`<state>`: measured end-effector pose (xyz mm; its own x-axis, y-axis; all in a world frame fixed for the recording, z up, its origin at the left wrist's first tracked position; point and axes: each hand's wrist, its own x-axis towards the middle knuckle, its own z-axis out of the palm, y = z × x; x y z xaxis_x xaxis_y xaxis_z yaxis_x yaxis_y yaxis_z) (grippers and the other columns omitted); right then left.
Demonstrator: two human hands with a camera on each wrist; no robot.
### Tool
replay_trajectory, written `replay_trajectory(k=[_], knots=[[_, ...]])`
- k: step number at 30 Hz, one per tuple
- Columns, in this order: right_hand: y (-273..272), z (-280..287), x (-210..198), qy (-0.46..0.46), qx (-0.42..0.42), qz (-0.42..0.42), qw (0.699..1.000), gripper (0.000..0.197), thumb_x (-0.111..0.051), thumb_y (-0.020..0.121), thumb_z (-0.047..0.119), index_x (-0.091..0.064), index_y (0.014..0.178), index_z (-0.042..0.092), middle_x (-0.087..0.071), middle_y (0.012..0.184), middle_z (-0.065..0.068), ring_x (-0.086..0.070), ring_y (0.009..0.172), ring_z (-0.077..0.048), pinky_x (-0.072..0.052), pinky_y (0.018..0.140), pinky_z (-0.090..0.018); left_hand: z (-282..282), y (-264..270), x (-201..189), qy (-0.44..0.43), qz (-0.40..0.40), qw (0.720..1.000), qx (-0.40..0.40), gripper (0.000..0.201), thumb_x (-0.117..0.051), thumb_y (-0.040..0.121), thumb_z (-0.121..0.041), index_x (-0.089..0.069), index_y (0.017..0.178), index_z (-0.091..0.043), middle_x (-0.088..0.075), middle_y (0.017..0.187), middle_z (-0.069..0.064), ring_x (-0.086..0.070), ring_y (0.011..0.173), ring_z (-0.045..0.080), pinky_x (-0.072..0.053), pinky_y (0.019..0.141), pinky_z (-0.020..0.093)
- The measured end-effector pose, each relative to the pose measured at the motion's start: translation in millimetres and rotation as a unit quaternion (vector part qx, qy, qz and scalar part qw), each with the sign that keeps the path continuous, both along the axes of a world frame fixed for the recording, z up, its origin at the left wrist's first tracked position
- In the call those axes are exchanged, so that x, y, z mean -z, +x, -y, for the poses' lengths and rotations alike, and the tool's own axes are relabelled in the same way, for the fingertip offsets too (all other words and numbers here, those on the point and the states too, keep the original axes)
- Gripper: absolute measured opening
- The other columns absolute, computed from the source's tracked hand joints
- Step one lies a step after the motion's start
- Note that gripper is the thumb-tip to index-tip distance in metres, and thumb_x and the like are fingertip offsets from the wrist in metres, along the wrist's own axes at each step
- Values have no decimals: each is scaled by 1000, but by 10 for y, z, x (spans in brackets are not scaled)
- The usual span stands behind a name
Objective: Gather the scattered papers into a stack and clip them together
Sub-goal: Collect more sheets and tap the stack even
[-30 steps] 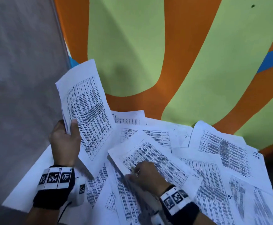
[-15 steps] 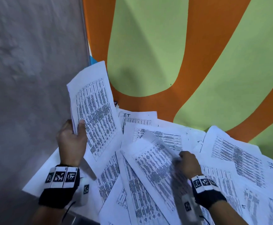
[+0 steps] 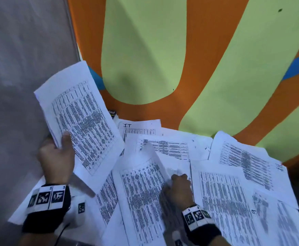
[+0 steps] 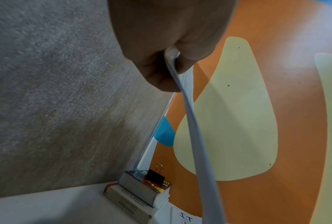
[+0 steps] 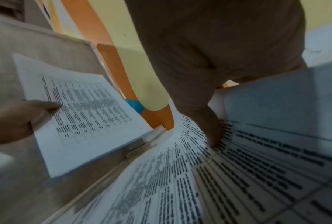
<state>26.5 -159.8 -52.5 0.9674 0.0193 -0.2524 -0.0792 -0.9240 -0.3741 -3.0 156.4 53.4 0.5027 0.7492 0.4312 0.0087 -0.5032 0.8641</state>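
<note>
My left hand (image 3: 56, 157) grips a thin stack of printed sheets (image 3: 81, 121) by its lower left edge and holds it tilted up above the table. Seen edge-on in the left wrist view, this stack (image 4: 195, 136) runs out from between thumb and fingers (image 4: 167, 60). My right hand (image 3: 178, 187) pinches the right edge of a loose printed sheet (image 3: 141, 196), and its far corner curls upward. In the right wrist view the thumb (image 5: 213, 136) presses on that sheet (image 5: 180, 174). A black binder clip (image 4: 155, 177) stands on a pile of books.
Several more printed sheets (image 3: 248, 164) lie overlapping across the white table (image 3: 20, 215) to the right and front. The books (image 4: 138, 191) sit at the table's back left corner against an orange and green wall (image 3: 145, 50). A grey wall (image 3: 20, 68) is to the left.
My right hand has moved right along the loose sheet and taken its edge, and the sheet's far corner now curls up. My left hand keeps holding the stack.
</note>
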Motion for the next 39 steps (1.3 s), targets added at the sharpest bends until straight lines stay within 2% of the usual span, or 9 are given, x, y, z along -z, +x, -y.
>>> replay_trajectory(k=[2,4,9,16,19,22,31,36,39], knots=[[-42,-42,-16,29,20,-13,999,28,-59,82,30,-56,102,10,-62,105,-12,-61,96,-31,-51,74,-34,5,17,40,-9,0,1000,6,37,-55,92,-32,-63,88,4,-65,77,22,-59,58,3,-42,53,20],[-64,-56,-18,56,32,-2,998,26,-62,82,24,-50,101,10,-68,98,-10,-66,85,-29,-56,71,-38,6,37,88,-14,0,1000,11,38,-55,92,-34,-64,97,3,-67,81,23,-65,69,23,-47,62,32],[-58,46,-197,153,55,11,987,20,-63,82,7,-55,101,4,-67,93,-11,-57,72,-19,-40,49,-13,-23,121,178,-13,-9,1000,27,52,-51,88,-49,-63,97,1,-67,84,29,-67,77,41,-45,63,36],[43,1279,-484,252,287,28,924,21,-72,81,11,-60,66,2,-57,58,-8,-49,50,-16,-40,48,-27,148,209,142,1,-13,997,80,49,-50,91,-46,-61,97,1,-65,81,21,-57,62,17,-42,51,18],[90,1848,-301,91,404,22,910,31,-72,79,21,-65,94,-6,-65,97,-25,-61,88,-33,-52,77,-46,247,259,148,13,-13,995,102,45,-51,92,-43,-62,92,1,-64,76,21,-55,56,11,-30,44,4],[58,2008,-99,-40,486,-52,871,53,-74,76,21,-55,121,0,-45,132,-24,-42,123,-41,-38,103,-52,349,293,104,39,-15,993,114,36,-54,94,-33,-62,86,1,-56,67,12,-53,53,-13,-28,46,3],[-63,2203,-3,57,388,-17,920,28,-76,70,8,-64,92,-5,-67,84,-20,-63,74,-31,-55,68,-36,451,400,125,55,-14,990,132,38,-55,94,-30,-60,85,7,-52,66,12,-47,52,6,-27,45,3],[-119,2264,-279,199,389,29,899,21,-79,64,-4,-66,81,-8,-69,77,-19,-65,74,-29,-53,66,-37,491,444,150,57,-7,989,139,32,-55,94,-30,-64,96,2,-64,79,16,-54,58,4,-33,48,3],[-182,2232,-751,349,347,72,868,16,-69,78,-7,-66,93,-10,-68,75,-16,-61,75,-28,-50,68,-35,486,472,143,56,3,989,137,33,-55,94,-30,-64,104,0,-68,91,21,-62,76,24,-40,53,10]])
